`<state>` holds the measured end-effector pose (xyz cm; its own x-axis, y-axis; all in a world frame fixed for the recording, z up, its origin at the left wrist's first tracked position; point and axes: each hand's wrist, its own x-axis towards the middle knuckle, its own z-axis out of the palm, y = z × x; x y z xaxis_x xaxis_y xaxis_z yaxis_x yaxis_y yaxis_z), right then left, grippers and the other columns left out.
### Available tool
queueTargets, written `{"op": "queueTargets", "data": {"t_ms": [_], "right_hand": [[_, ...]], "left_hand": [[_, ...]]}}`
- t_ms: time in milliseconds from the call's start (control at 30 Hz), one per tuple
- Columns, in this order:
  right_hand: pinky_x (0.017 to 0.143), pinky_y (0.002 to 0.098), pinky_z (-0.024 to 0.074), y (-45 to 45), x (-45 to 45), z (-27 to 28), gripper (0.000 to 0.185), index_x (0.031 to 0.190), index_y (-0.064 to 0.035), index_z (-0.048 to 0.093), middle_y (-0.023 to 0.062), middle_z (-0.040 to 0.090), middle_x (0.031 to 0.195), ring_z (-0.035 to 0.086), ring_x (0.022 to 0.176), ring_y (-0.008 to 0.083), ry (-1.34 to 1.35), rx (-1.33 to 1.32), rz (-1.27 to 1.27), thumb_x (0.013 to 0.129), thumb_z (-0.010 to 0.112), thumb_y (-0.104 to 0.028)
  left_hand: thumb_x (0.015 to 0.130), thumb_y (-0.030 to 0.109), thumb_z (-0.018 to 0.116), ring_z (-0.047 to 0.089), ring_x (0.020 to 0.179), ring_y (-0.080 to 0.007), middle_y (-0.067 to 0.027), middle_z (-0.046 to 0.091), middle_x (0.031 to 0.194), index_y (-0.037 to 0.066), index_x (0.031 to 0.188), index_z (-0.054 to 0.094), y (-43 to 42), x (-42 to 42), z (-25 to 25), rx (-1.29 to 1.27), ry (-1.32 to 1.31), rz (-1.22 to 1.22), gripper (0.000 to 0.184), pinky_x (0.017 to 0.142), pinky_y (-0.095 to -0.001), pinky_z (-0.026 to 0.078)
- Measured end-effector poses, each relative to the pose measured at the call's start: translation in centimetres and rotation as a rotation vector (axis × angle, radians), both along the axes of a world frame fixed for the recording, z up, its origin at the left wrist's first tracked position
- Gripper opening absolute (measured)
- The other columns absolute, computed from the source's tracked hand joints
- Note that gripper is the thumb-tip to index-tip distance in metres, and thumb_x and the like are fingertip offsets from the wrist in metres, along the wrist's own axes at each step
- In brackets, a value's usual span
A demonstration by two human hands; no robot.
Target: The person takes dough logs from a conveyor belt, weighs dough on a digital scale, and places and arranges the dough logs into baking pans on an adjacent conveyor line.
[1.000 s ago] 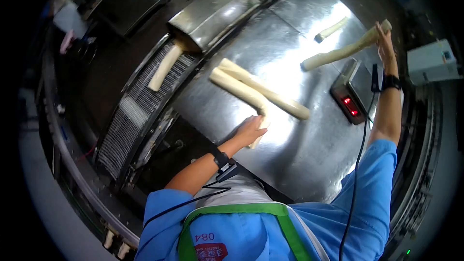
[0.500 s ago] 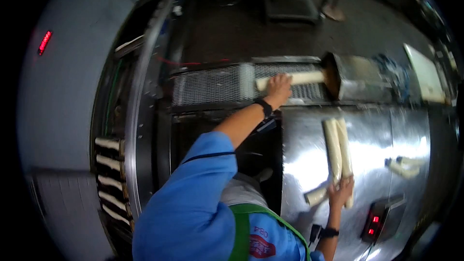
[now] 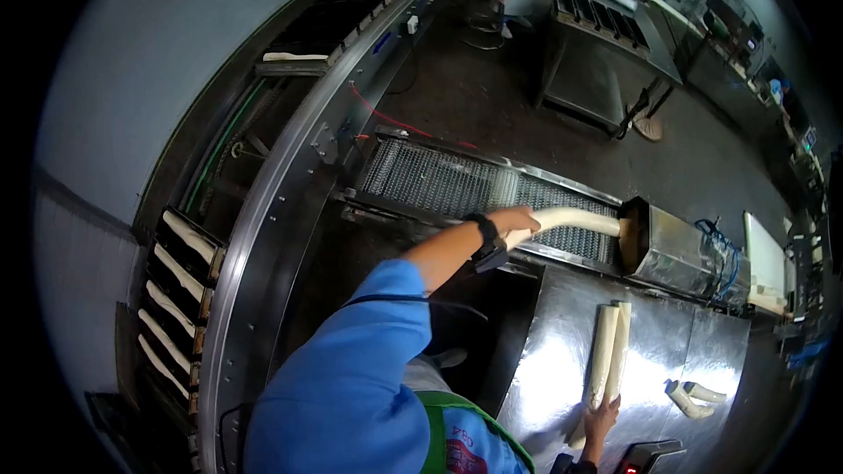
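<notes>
My left hand (image 3: 516, 224) is closed around the near end of a long pale dough roll (image 3: 571, 218). This roll bends over the metal mesh conveyor (image 3: 439, 177), and its far end reaches the mouth of a metal housing (image 3: 676, 246). On the shiny steel table (image 3: 544, 360), two long dough rolls (image 3: 604, 351) lie side by side. My right hand (image 3: 601, 421) grips around their near ends, with a shorter piece of dough (image 3: 577, 435) beside it. Some of the right fingers are hidden against the dough.
Small dough pieces (image 3: 689, 399) and a scale (image 3: 650, 455) with a red display are on the table at the right. At the left, dough strips (image 3: 171, 307) sit in trays along a curved metal rail (image 3: 250, 272). A steel table (image 3: 588, 79) stands farther back.
My left hand has drawn the roll's near end toward me, off the mesh edge, and the roll now bends. My right hand stays at the table rolls. The camera view has turned.
</notes>
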<state>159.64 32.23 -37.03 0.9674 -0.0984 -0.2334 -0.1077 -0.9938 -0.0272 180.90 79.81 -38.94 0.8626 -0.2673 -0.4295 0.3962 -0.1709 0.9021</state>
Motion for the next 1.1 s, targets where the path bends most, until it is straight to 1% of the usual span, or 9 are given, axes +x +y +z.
{"op": "queueTargets", "data": {"t_ms": [100,167,233,367,600,800,967,1067,1100], "right_hand": [[0.087,0.0442,0.0332,-2.3,-1.8,-3.2,0.061,0.11,-0.0055,0.043,0.0258,0.027,0.122,0.034,0.106,0.0431,-0.11,0.084,0.126,0.055,0.065,-0.018],[0.087,0.0446,0.0321,-1.8,-2.6,-3.3,0.064,0.114,-0.0071,0.04,0.0271,0.026,0.122,0.033,0.106,0.0442,-0.103,0.127,0.066,0.055,0.065,-0.017],[0.096,0.045,0.0216,-1.4,-3.1,-3.8,0.084,0.129,-0.0092,0.016,0.0332,0.021,0.124,0.023,0.116,0.0423,0.272,-0.026,-0.111,0.067,0.058,-0.046],[0.095,0.0446,0.0234,-0.7,-4.3,-6.5,0.089,0.129,-0.0082,0.016,0.036,0.021,0.121,0.025,0.113,0.0455,0.121,-0.013,-0.037,0.064,0.061,-0.048],[0.092,0.0449,0.0268,5.0,-3.3,-8.5,0.088,0.128,-0.0061,0.016,0.0343,0.024,0.12,0.028,0.111,0.0436,0.164,0.011,-0.222,0.064,0.06,-0.048],[0.089,0.0424,0.0297,14.4,2.5,-7.7,0.078,0.124,-0.0044,0.022,0.0295,0.028,0.119,0.032,0.109,0.0386,0.156,0.204,-0.301,0.065,0.059,-0.04],[0.086,0.0403,0.0322,21.5,8.3,-4.6,0.071,0.121,-0.003,0.028,0.0255,0.032,0.118,0.035,0.107,0.0344,0.131,0.631,-0.451,0.065,0.059,-0.034],[0.085,0.0391,0.0336,24.5,11.1,-0.3,0.066,0.119,-0.0021,0.031,0.0231,0.034,0.117,0.037,0.106,0.0319,0.108,0.917,-0.511,0.066,0.058,-0.03],[0.084,0.0387,0.0341,25.5,11.9,1.5,0.065,0.118,-0.0018,0.032,0.0223,0.035,0.117,0.037,0.105,0.031,0.104,1.007,-0.507,0.066,0.058,-0.029]], "left_hand": [[0.07,0.023,0.052,0.054,0.066,-0.0158,-0.0094,0.054,0.081,-0.001,0.099,0.045,0.9,-2.2,-1.2,-0.644,0.107,0.122,0.039,0.052,-0.0251,0.044],[0.067,0.027,0.053,0.051,0.057,-0.0152,-0.0062,0.052,0.07,0.002,0.091,0.049,2.2,-3.3,2.6,-0.726,0.172,0.219,0.036,0.05,-0.026,0.044],[0.065,0.031,0.053,0.052,0.057,-0.0154,-0.006,0.052,0.07,0.003,0.092,0.049,4.8,-3.5,5.9,-0.779,0.137,0.266,0.039,0.051,-0.0269,0.045],[0.065,0.032,0.056,0.052,0.061,-0.0153,-0.0072,0.052,0.073,0.005,0.094,0.048,12.1,-3.7,13.1,-0.964,-0.026,0.571,0.041,0.05,-0.0281,0.046],[0.07,0.02,0.056,0.048,0.076,-0.0146,-0.0056,0.047,0.087,0.007,0.106,0.039,31.4,-4.2,18.2,-0.602,-0.901,1.055,0.042,0.062,-0.0274,0.043],[0.074,0.017,0.052,0.045,0.088,-0.0192,-0.0119,0.044,0.1,0.0,0.113,0.029,44.7,-0.8,14.6,-0.396,-1.166,1.393,0.047,0.077,-0.0303,0.037],[0.075,0.022,0.053,0.047,0.091,-0.0221,-0.0123,0.048,0.098,-0.001,0.111,0.037,57.1,3.0,0.9,-0.398,-0.588,1.556,0.046,0.076,-0.0296,0.038],[0.072,0.035,0.052,0.035,0.108,-0.0306,-0.0141,0.037,0.118,0.006,0.115,0.04,57.0,-1.6,-1.8,0.194,-0.439,1.239,0.054,0.088,-0.0403,0.03],[0.072,0.033,0.052,0.03,0.112,-0.0329,-0.0141,0.031,0.125,0.008,0.116,0.04,58.7,-0.8,-3.6,0.44,-0.2,1.439,0.052,0.091,-0.0426,0.027]]}}
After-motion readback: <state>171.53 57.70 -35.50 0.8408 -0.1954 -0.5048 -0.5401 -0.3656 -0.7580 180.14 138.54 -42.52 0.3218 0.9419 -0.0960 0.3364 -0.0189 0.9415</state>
